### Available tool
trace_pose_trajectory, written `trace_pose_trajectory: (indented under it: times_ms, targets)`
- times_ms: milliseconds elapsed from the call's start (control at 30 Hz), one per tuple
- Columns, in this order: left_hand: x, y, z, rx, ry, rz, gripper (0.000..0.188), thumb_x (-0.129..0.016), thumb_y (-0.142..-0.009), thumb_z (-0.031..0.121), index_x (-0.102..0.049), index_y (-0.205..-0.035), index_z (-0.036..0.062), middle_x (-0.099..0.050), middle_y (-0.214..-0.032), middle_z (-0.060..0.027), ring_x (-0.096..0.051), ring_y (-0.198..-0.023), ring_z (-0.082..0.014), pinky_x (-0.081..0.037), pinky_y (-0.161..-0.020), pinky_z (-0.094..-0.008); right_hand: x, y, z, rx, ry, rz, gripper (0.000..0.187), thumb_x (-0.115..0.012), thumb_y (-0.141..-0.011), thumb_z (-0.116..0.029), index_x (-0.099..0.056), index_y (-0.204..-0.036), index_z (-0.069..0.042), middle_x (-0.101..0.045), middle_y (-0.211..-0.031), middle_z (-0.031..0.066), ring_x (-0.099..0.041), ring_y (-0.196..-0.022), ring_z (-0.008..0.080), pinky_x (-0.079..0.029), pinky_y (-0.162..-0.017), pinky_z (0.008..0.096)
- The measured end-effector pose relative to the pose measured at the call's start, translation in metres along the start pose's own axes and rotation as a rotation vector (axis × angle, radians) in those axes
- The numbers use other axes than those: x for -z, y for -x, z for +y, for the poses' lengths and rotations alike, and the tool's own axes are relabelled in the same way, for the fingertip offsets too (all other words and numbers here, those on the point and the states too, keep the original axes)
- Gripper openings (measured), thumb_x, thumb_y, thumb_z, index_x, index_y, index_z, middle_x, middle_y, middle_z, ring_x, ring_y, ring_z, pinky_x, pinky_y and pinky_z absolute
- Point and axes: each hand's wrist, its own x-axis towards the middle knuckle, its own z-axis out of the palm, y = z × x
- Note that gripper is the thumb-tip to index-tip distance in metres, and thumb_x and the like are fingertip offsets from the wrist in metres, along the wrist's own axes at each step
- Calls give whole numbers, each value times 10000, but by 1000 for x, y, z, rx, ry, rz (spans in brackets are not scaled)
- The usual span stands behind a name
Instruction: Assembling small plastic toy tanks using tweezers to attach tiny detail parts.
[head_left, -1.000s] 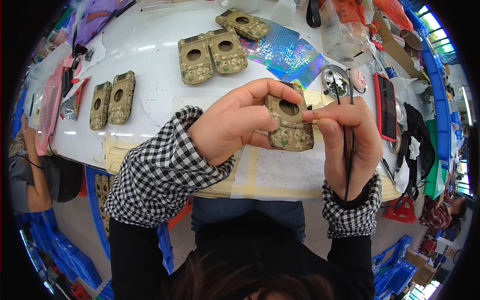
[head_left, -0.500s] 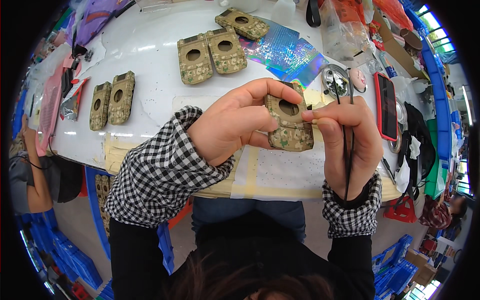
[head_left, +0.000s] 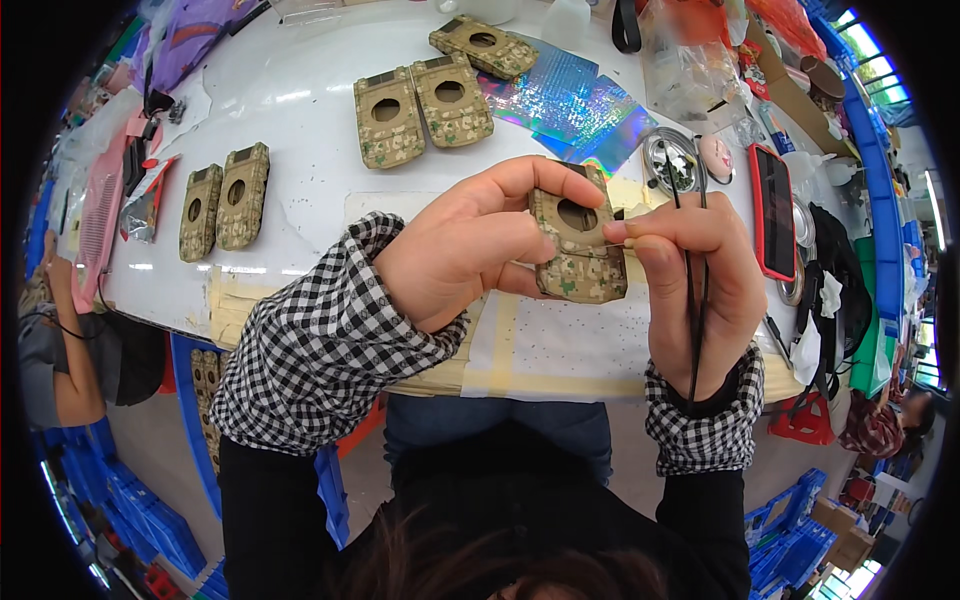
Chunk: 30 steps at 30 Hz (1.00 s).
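Observation:
My left hand grips a camouflage toy tank hull with a round hole in its top, holding it above the near part of the table. My right hand is closed at the hull's right side. A pair of black tweezers lies across its palm, tips pointing away from me. The right thumb and forefinger also pinch together at the hull's edge, on something thin and too small to make out. Several matching tank hulls rest on the table, and two narrower-looking ones lie at the left.
Shiny holographic sheets lie beyond my hands. To the right are a round dish with small parts, a red-cased phone and clear plastic bags. A blue crate with more hulls stands below the table's left edge.

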Motion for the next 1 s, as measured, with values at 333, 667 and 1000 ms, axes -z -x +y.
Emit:
trace_pose_trajectory:
  times_ms: [333, 667, 1000]
  targets:
    - [0, -1, -1, 1, 9, -8, 483, -526, -786, 128, -448, -1253, 33, -520, -1190, -82, -568, -1085, -163, -519, -916, -346, 1, 0, 0, -5, 8, -6, 86, -702, -805, -16, -630, -853, -22, -620, -758, 65, -553, -657, 167, -440, -594, 262]
    - [0, 0, 0, 1, -2, 7, 487, -525, -782, 136, -453, -1253, 35, -519, -1194, -85, -574, -1080, -164, -521, -910, -343, 0, 0, 1, -4, -1, -9, 75, -689, -820, -18, -621, -850, -16, -620, -769, 66, -553, -669, 158, -442, -604, 258]
    - [1, -1, 1, 7, -14, 4, 492, -517, -776, 120, -448, -1255, 31, -513, -1222, -89, -577, -1099, -187, -519, -926, -359, 29, 12, -1, -185, -84, 237, 100, -501, -961, -50, -539, -925, 35, -624, -857, 96, -594, -784, 131, -448, -755, 244]
